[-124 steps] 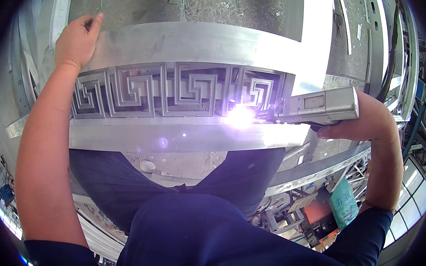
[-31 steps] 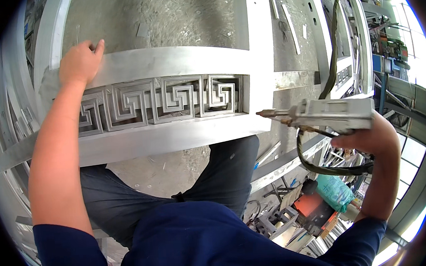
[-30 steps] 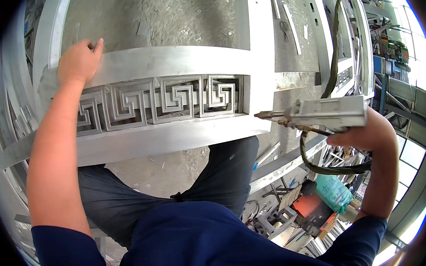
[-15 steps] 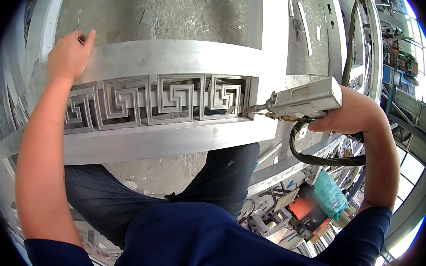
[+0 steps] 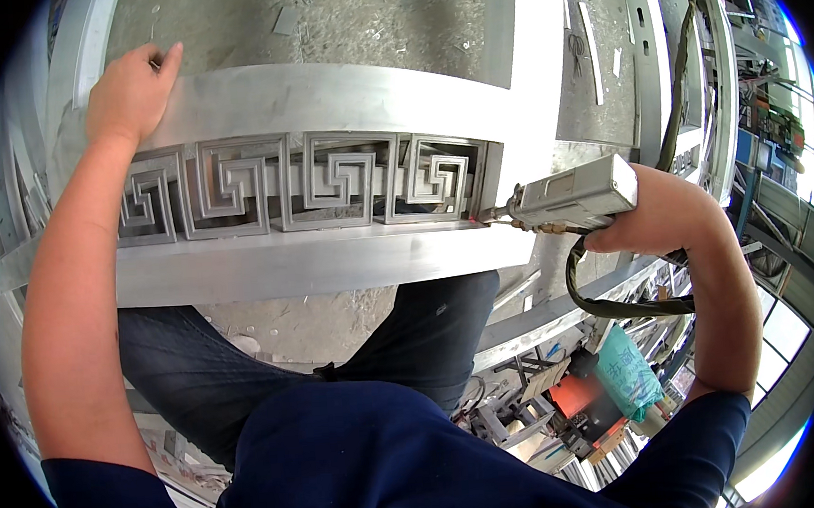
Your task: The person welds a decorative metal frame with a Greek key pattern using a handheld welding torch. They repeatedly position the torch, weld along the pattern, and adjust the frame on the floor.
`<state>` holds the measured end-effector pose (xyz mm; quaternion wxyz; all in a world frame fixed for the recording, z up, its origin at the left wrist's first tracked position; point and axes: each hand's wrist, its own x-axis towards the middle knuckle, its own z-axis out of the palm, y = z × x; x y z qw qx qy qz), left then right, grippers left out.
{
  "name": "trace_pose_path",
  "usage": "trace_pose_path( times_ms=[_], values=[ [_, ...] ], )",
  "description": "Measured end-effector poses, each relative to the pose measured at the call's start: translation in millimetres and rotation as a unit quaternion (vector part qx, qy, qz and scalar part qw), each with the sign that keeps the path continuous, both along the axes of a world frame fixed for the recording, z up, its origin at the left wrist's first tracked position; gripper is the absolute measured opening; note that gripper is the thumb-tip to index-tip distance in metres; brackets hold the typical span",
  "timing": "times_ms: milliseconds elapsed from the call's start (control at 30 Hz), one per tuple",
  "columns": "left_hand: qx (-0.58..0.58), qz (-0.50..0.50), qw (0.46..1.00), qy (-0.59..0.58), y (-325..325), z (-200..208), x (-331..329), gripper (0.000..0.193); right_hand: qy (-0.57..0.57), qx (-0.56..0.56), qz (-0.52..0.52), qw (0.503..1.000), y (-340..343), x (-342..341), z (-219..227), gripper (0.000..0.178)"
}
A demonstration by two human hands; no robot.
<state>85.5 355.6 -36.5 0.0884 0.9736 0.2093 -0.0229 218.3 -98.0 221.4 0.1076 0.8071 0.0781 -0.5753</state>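
Note:
A pale, bare-metal frame (image 5: 314,270) lies across my lap, with a row of square spiral fretwork panels (image 5: 338,179) between its two rails. At the upper left, my left hand (image 5: 127,96) is closed over the far rail, its thumb sticking out past the edge; the fingertips are partly hidden. My right hand (image 5: 645,214) is wrapped round the grip of a boxy grey handheld laser welding gun (image 5: 573,195). The gun's nozzle points left into the lower right corner of the panel row, where a small red spot shows. A dark sleeved cable (image 5: 619,309) loops below my right hand.
More metal frames (image 5: 643,58) stand at the right, with a hose running over them. Scraps and strips (image 5: 591,52) lie on the concrete floor. Behind at lower right are a teal bag (image 5: 628,371), an orange object (image 5: 572,393) and cluttered metal stock.
The welding gun and my right hand have shifted slightly left and down, and a red spot now shows at the corner. The frame appears slightly higher in view. My left hand keeps its place.

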Motion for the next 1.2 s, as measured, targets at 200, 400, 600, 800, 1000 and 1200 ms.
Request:
trace_pose_path(
  times_ms=[200, 400, 600, 800, 1000, 1200],
  values=[
    [-0.015, -0.012, 1.0, 0.011, 10, -14, 0, 0.053, -0.003, -0.001, -0.004, 1.0, 5, -2, -3, 0.06],
    [-0.026, -0.017, 0.999, 0.04, 14, -17, 1, 0.05, -0.012, -0.002, -0.003, 1.0, 8, -4, -4, 0.062],
    [-0.013, -0.072, 0.997, 0.012, -10, 15, 0, 0.046, -0.011, -0.012, -0.005, 1.0, 7, -6, -6, 0.062],
    [-0.018, -0.047, 0.998, -0.042, -19, 27, -3, 0.055, -0.022, 0.0, 0.014, 1.0, 9, -7, -5, 0.051],
    [-0.025, -0.038, 0.998, -0.036, -14, 20, -4, 0.053, -0.015, 0.001, 0.006, 1.0, 18, -6, -1, 0.049],
    [-0.022, -0.037, 0.999, -0.018, -17, 25, -2, 0.053, -0.015, -0.011, -0.018, 1.0, 13, -6, -2, 0.06]
  ],
)
